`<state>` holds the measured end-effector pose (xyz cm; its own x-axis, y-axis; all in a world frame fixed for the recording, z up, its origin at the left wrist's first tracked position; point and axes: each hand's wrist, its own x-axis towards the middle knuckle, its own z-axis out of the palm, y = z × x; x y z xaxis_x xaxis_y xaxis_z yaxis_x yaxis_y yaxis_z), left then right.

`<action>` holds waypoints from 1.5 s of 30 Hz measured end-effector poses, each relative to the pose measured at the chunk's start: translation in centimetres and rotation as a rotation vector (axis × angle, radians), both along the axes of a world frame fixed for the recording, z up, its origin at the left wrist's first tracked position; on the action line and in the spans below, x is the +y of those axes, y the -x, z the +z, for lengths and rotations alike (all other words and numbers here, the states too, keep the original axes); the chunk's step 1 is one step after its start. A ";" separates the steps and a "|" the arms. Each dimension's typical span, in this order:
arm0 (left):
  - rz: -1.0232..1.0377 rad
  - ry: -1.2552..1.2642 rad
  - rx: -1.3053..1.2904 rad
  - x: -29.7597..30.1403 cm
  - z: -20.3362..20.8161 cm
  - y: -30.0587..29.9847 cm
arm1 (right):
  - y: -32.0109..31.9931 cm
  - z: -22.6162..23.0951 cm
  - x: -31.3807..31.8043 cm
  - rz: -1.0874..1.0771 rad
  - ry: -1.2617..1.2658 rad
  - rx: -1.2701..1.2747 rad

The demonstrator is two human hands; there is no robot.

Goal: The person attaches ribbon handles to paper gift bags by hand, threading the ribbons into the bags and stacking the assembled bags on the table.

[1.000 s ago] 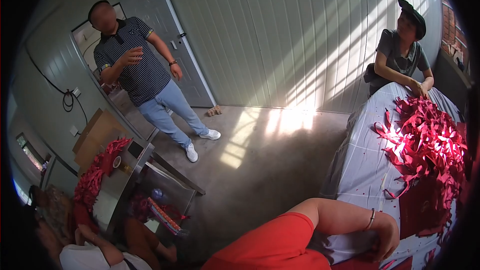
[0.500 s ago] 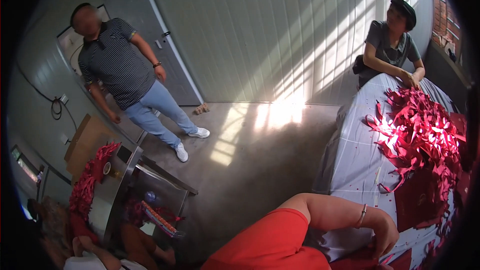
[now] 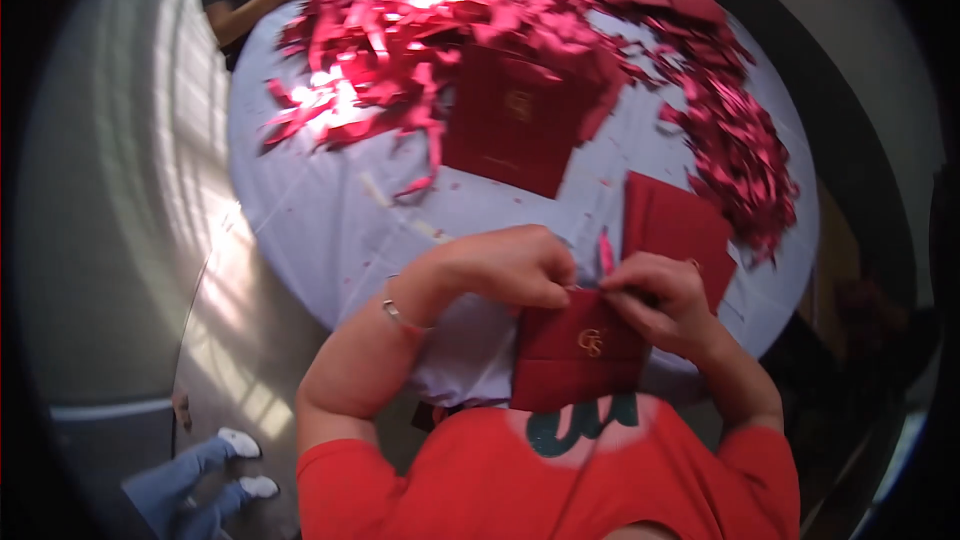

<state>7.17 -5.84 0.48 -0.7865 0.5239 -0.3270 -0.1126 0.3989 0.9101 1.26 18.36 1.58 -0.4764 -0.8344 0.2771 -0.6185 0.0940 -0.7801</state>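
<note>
A flat dark red paper bag (image 3: 575, 365) with a gold emblem lies at the near table edge, against my red shirt. My left hand (image 3: 525, 265) is closed in a pinch at its top edge. Beside it, my right hand (image 3: 668, 302) pinches the same edge, its fingers lying partly over the bag's front. A short pink-red ribbon end (image 3: 605, 252) stands up between my hands; where it is fastened is hidden. Just beyond my right hand lie more dark red bags (image 3: 675, 225), overlapping.
A round table with a pale cloth (image 3: 330, 210) carries a big heap of red ribbons (image 3: 450, 10), a ribbon strip along the right (image 3: 735, 150) and a larger red bag (image 3: 515, 120). One person's arm (image 3: 265, 5) reaches in far left; another's legs (image 3: 200, 475) show lower left.
My view has swung right and down, from the room to the table. My left arm now reaches in front of me, and both hands show on the red bag.
</note>
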 end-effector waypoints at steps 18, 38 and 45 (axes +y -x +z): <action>-0.018 -0.058 -0.035 0.6 -0.1 0.2 | -1.1 -0.7 0.6 0.000 0.043 0.335; 0.042 -0.022 0.009 1.2 -0.9 0.5 | -1.8 -1.7 -0.5 0.045 -0.051 0.584; 0.083 -0.039 0.130 0.9 -1.1 0.2 | -3.4 -0.3 -2.4 0.030 -0.333 0.679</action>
<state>6.98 -4.94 -0.65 -0.8620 0.4659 -0.1999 -0.0237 0.3568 0.9339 4.66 16.00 1.32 -0.2672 -0.9352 0.2324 -0.9589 0.2341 -0.1603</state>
